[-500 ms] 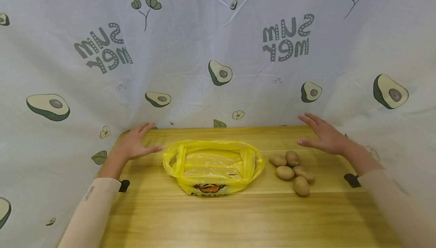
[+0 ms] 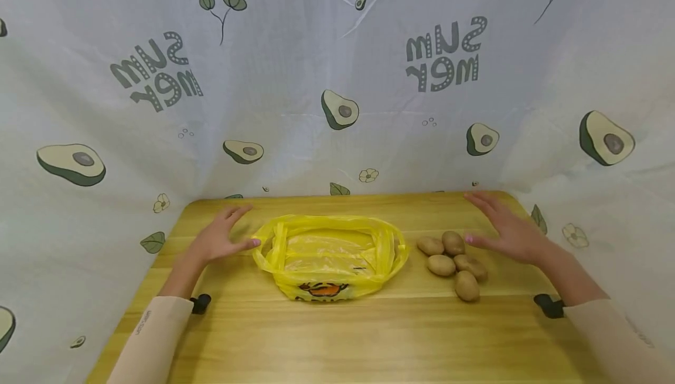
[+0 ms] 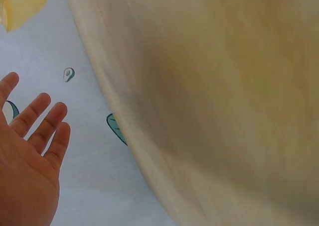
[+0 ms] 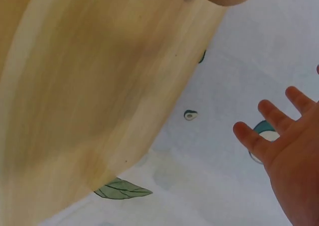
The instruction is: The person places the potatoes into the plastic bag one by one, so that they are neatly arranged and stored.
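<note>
A yellow plastic bag (image 2: 329,281) with an orange and black print stands open-topped on the wooden table, its rim spread wide. To its right lie several potatoes (image 2: 440,265) in a loose group. My left hand (image 2: 215,241) is just left of the bag, fingers spread and holding nothing, the thumb tip close to the rim; whether it touches I cannot tell. Beside the potatoes, to their upper right, my right hand (image 2: 508,233) hovers with fingers extended and nothing in it. The left wrist view shows the spread left fingers and a bit of the bag (image 3: 25,7).
The wooden table (image 2: 337,337) extends in front of the bag. Behind it and at both sides hangs a pale curtain (image 2: 295,79) with avocado prints. Small black objects (image 2: 201,303) show beside both sleeves, attached to or near the wrists.
Both hands have shifted a little toward the near side of the table, the left one also rightward, nearer the bag. The bag and potatoes lie as before.
</note>
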Demonstrator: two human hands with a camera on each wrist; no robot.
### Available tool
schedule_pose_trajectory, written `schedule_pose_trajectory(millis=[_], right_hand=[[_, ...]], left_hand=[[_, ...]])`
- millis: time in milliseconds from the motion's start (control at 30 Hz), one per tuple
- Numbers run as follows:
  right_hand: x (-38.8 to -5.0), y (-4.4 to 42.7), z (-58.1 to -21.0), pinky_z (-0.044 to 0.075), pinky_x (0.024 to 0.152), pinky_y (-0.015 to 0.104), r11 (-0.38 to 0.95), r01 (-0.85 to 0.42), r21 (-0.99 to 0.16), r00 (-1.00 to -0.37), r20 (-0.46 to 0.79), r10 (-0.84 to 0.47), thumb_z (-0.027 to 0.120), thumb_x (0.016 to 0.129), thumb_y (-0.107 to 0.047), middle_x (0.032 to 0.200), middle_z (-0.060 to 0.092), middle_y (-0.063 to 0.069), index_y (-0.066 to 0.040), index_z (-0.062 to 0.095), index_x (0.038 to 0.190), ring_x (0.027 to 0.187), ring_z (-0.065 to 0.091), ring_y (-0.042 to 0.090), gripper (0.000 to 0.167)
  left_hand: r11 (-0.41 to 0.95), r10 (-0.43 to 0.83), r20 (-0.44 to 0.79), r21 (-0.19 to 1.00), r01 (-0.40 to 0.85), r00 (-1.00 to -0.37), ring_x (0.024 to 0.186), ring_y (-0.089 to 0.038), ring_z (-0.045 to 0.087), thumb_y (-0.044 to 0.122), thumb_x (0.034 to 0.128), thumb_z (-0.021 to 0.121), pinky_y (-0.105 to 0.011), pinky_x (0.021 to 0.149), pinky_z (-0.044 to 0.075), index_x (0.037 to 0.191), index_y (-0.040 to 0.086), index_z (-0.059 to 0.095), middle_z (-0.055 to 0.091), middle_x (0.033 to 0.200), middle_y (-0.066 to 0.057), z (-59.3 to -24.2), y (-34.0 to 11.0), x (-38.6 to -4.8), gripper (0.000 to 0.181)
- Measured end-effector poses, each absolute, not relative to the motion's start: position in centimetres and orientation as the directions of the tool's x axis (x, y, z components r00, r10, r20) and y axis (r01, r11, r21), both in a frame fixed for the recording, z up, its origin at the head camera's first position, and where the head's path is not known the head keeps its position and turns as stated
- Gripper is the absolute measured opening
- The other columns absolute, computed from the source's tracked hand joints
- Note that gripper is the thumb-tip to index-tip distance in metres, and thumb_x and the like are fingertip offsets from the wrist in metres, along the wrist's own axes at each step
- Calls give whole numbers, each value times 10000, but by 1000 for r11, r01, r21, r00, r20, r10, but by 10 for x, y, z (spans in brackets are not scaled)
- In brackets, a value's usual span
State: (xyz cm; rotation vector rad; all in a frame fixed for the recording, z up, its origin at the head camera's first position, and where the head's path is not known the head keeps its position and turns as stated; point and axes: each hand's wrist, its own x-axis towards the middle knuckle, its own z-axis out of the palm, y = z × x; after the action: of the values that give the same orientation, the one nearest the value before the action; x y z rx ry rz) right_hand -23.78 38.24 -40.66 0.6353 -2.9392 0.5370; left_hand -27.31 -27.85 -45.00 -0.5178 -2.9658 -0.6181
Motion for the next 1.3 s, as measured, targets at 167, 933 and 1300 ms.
schedule_pose_trajectory(millis=[167,933,1300], right_hand=[[-221,379,-415,342,1000,782,822,-402,-403,-916,162,-368,764,923,-369,1652,236,230,-205,225,1650,1439,302,567,921],[-180,377,-447,574,893,351,758,-463,-460,-886,228,-403,763,944,-205,1406,572,117,-85,529,1428,1153,618,293,551],[-174,373,-456,570,892,347,759,-449,-472,-893,207,-400,757,950,-216,1362,610,130,-46,560,1388,1134,621,187,510]], left_hand=[[831,330,121,433,349,-936,1415,-504,434,672,873,696,-764,1034,394,1638,343,263,323,1640,-180,-457,-271,-266,938],[705,408,65,611,360,-911,1502,-442,354,533,953,680,-717,1146,312,1603,347,351,377,1651,-107,-474,-249,-245,752],[668,420,65,653,357,-905,1514,-430,338,492,966,680,-721,1165,275,1588,310,394,400,1641,-88,-480,-243,-236,709]])
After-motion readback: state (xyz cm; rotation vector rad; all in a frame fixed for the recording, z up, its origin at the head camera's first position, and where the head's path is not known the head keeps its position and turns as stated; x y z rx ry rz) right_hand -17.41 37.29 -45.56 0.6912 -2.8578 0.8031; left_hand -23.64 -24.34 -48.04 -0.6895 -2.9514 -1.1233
